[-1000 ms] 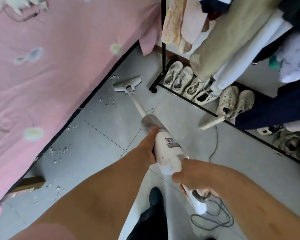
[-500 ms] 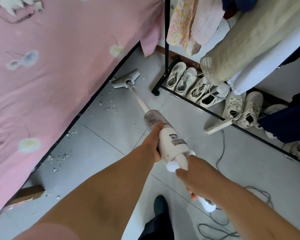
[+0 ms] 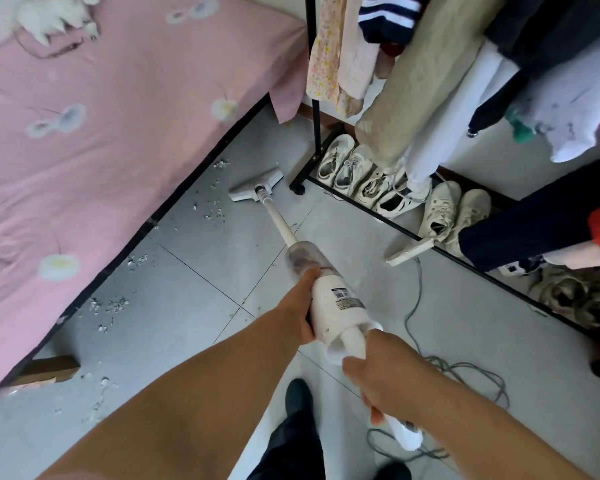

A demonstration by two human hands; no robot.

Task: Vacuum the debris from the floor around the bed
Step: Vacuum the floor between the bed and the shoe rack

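Hands both clamp the vacuum (image 3: pixel 336 303): left hand (image 3: pixel 300 306) round its white body, right hand (image 3: pixel 385 372) round the rear handle. Its nozzle (image 3: pixel 255 187) lies flat on the floor (image 3: pixel 187 306), just beside debris (image 3: pixel 213 209) scattered along the bed (image 3: pixel 101 133) edge.

Reaching forward, the left hand (image 3: pixel 299 304) grips ahead of the right hand (image 3: pixel 385 372), both curled tight.

Open floor (image 3: pixel 194 306) runs between the bed (image 3: pixel 84 150) and the shoe-lined clothes rack (image 3: pixel 300 181); a cable (image 3: pixel 414 299) lies, seemingly loose, alongside.
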